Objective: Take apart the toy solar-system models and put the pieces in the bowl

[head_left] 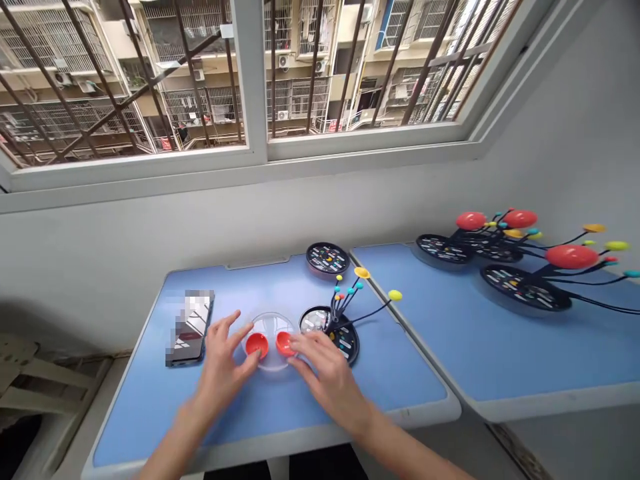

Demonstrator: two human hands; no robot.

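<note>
Our right hand (325,370) pinches one red cup (283,343), half-open left hand (223,357) touches its twin (255,344); probably light, slippery, we grip rims.

One left hand (223,363) and one right hand (325,373) are present. Red cups (257,345): two. Clear round dish (271,323): one. Phone (193,328): one. Black round bases (327,257): five, comprising two on the left table (240,407) and three on the right table (440,320). Large red domes (571,256): three. Tables: two.
</note>
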